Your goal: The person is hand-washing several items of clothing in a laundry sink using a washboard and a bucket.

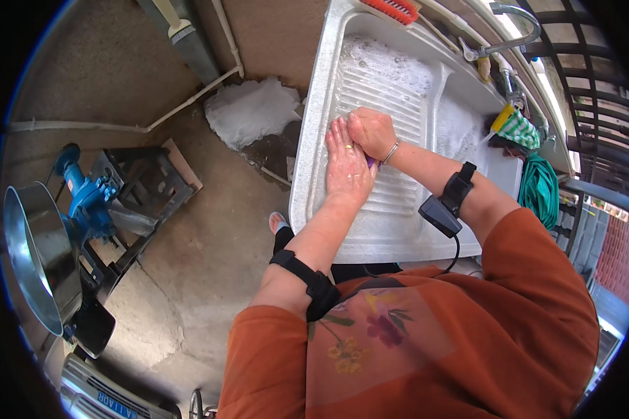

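Both my hands are wet and together over the ribbed washboard (398, 194) of a pale laundry sink (314, 105). My left hand (348, 162) lies with its fingers stretched out and close together, a ring on one of them. Against its fingers, my right hand (372, 131) is curled into a fist, with a metal bangle (391, 152) at the wrist. A small purple thing (370, 161) shows between the left thumb and the right wrist. Most of it is hidden, so its kind and which hand grips it are unclear. Suds (382, 63) cover the basin's far end.
A red brush (396, 9) rests on the sink's far rim. Along the right stand a curved tap (524, 34), a green-and-white cloth (521, 130) and a coiled green hose (537, 186). A blue machine (91, 196) with a metal hopper (44, 256) stands on the floor at left.
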A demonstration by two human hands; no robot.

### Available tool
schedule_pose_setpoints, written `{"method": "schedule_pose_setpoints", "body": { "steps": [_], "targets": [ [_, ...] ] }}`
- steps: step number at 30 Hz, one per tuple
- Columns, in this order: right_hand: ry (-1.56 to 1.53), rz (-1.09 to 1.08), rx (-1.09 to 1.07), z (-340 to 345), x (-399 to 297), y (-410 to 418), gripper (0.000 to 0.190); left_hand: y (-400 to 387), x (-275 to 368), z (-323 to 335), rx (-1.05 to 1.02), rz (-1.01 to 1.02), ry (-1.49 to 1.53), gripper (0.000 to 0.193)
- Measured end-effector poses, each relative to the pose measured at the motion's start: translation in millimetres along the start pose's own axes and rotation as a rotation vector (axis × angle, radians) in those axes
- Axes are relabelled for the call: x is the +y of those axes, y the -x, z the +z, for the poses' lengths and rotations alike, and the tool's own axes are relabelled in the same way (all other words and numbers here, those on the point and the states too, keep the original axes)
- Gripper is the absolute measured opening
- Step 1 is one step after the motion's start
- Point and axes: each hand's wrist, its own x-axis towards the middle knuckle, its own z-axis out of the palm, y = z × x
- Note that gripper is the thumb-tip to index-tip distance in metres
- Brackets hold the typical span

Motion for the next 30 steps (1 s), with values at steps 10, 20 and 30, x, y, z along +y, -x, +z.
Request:
{"method": "schedule_pose_setpoints", "body": {
  "steps": [10,20,30],
  "targets": [
    [0.235,0.256,-0.098,9,12,2,0.013,-6,10,2,0.143,0.033,0.27,0.069],
    [-1.24,1.137,0.263,-124,78,193,0.034,-27,119,5,0.224,0.228,0.539,0.052],
    [0.247,1.188,0.203,-88,311,398,0.033,-61,213,137,-0.616,-0.241,0.513,0.09]
  ]
}}
